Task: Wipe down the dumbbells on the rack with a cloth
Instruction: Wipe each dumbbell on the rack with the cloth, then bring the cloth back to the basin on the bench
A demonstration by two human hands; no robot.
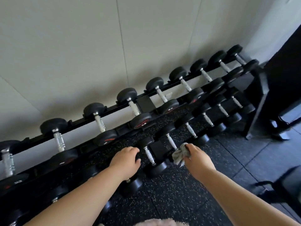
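Liable to roll off toward the speckled rubber floor (162,201), judging by the round heads and the sloped lower tier of the dumbbell rack (144,102), if shoved hard sideways while wiping. Easy also to rub only the knurled chrome and skip the black heads, or to miss the undersides, hidden from this angle. Could drop or snag the grey cloth (179,154), bunched small and hanging partly loose below the fingers. Could pinch fingers between neighbouring heads, packed close along the lower tier. Hard to judge fine contact anywhere here, given the blur.

Gripping the cloth in the right hand (196,158), fingers curled round it, wad pushed out toward the rack. Touching, or all but touching, the near end of the handle of a small dumbbell (171,141) on the lower tier, just at the meeting of chrome and near head; cannot tell whether actually pressed on. Just left of the cloth, a second small dumbbell (149,154), lying untouched between the two hands. Arched over a third dumbbell (133,185) with the left hand (125,160), fingers bent downward over its hidden handle and far head; cannot tell whether clasped round it or merely resting. Well apart from both hands, up on the top tier: the larger dumbbells (100,121).
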